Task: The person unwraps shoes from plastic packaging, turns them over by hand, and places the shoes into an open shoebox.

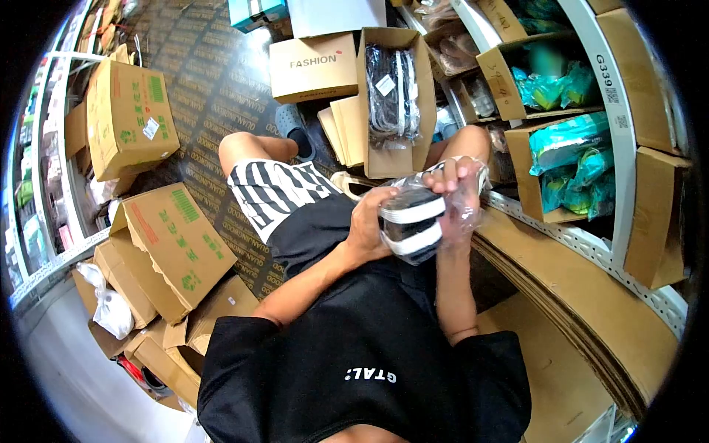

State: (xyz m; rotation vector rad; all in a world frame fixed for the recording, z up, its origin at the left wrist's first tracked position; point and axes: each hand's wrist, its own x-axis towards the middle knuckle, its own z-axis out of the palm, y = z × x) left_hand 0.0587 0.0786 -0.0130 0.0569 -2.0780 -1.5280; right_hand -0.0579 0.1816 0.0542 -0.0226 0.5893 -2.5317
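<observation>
a clear-wrapped packet (410,221), dark with two white bands, is up in the air over the seated person's lap, between the two hands. it lies to the right of the left hand (368,225), which is closed along its left side, thumb and fingers pressed to the wrap. the right hand (456,184) is at the packet's upper right, fingers bent over the loose film there; through the shine i cannot tell whether they pinch it. so neither hand is nearer: both touch it. the bands run across from left to right, slanting up a little; the long axis is too foreshortened to judge.

just beyond the packet, between the knees, an open carton (391,162) has its long side running away from the person, and similar dark-and-white packets (395,92) lie in it. a closed carton (314,83) marked "fashion" stands to its left.

under all this is a dark, printed floor (203,44). brown boxes (181,247) crowd the left; on the right, shelving (604,70) holds teal packets (569,140).
</observation>
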